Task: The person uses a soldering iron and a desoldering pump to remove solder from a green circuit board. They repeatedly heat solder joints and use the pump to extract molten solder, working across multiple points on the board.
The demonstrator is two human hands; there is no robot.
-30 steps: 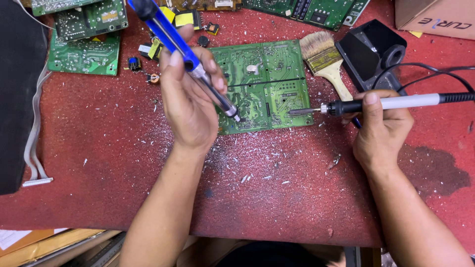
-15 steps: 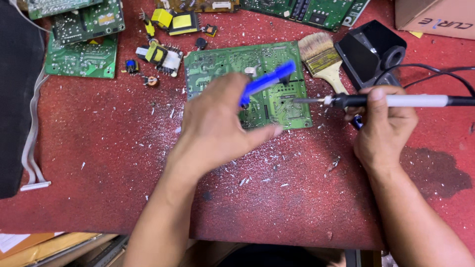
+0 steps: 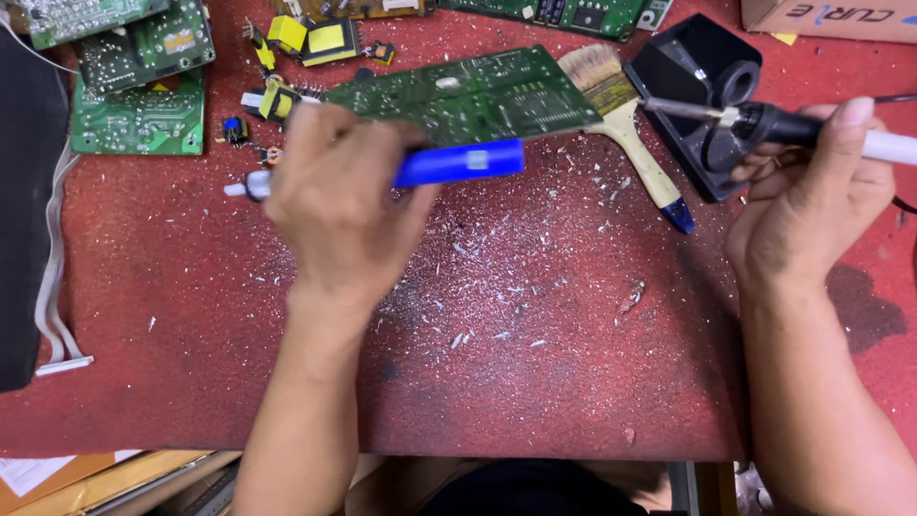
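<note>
Left hand (image 3: 334,205) grips blue desoldering pump (image 3: 458,162) plus tilted green circuit board (image 3: 468,96); right hand (image 3: 812,205) holds soldering iron (image 3: 764,122) near black stand (image 3: 702,86)—keep tip off fingers.

Bright, even light falls from above, so the rough red table (image 3: 535,363) reads clearly with no harsh glare and only soft, short shadows under the forearms. The left hand (image 3: 334,205) and the blue plastic tool (image 3: 458,162) it grips are smeared by motion blur. The right hand (image 3: 812,210) is sharper. The dark cloth-like panel at the left edge (image 3: 24,210) sinks into near-black, without detail.
</note>
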